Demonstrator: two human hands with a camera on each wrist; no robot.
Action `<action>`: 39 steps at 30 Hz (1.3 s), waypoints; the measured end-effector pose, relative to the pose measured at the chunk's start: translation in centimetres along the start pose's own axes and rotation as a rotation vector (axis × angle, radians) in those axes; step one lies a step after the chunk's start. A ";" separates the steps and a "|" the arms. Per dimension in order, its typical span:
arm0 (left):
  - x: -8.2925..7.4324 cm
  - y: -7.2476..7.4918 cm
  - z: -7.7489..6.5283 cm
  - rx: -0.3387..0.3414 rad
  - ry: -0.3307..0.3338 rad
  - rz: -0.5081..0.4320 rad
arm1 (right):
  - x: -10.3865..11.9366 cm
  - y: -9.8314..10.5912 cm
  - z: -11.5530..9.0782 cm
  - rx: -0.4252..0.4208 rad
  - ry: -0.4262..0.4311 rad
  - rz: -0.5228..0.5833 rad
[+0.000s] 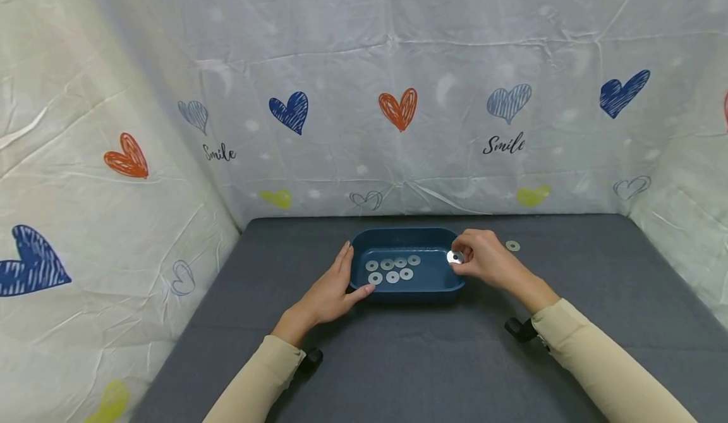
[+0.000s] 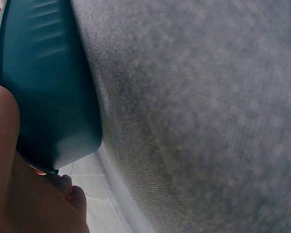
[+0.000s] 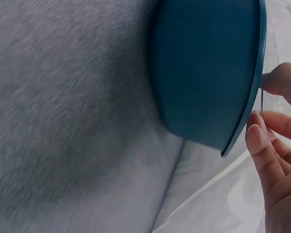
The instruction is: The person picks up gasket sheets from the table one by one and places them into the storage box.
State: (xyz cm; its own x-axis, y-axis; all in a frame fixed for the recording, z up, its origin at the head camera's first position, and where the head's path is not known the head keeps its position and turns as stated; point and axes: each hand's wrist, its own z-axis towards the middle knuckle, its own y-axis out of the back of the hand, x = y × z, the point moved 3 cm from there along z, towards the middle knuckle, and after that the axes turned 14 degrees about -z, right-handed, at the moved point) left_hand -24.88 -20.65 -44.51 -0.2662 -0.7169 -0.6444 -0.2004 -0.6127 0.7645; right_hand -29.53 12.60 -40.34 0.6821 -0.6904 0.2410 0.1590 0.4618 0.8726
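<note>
A dark blue rectangular tray (image 1: 409, 297) stands on the table, with several flat metal washers (image 1: 392, 277) in two rows on its floor. My left hand (image 1: 330, 293) rests against the tray's left end, fingers extended along the side and thumb on the front rim. In the left wrist view the thumb (image 2: 4, 121) lies near the rim. At the right end, my right hand (image 1: 483, 257) pinches one shiny washer (image 1: 455, 257) between thumb and fingers, by the rim. The right wrist view shows this washer (image 3: 262, 101) edge-on. Another washer (image 1: 513, 246) lies on the table, beyond the right hand.
Grey cloth covers the table (image 1: 432, 360). A pale curtain (image 1: 341, 151) printed with hearts hangs behind and along the sides. Dark wrist devices sit under both sleeves, with the right one (image 1: 520, 329) close above the table.
</note>
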 end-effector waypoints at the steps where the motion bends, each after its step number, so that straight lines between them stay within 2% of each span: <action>1: 0.0 0.0 0.0 0.000 0.000 0.000 | 0.1 -0.1 0.2 0.006 -0.001 0.004; 13: -0.2 0.1 -0.1 0.008 0.002 -0.001 | 1.8 -2.3 2.4 0.077 0.027 0.054; 20: -0.2 0.0 -0.1 0.006 -0.003 0.000 | 1.9 -4.2 3.5 0.201 0.011 0.049; 31: 0.0 0.1 -0.1 -0.002 0.001 0.004 | 2.9 -5.5 5.4 0.382 0.040 0.004; 39: -0.1 0.1 -0.2 0.004 0.000 -0.002 | 2.8 -6.7 5.5 0.404 0.024 -0.043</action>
State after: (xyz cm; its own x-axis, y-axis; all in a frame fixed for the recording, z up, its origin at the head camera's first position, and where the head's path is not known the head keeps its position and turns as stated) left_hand -24.71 -20.66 -44.40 -0.2662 -0.7155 -0.6459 -0.2048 -0.6128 0.7632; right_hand -32.55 4.52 -43.16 0.6982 -0.6889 0.1949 -0.1025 0.1732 0.9795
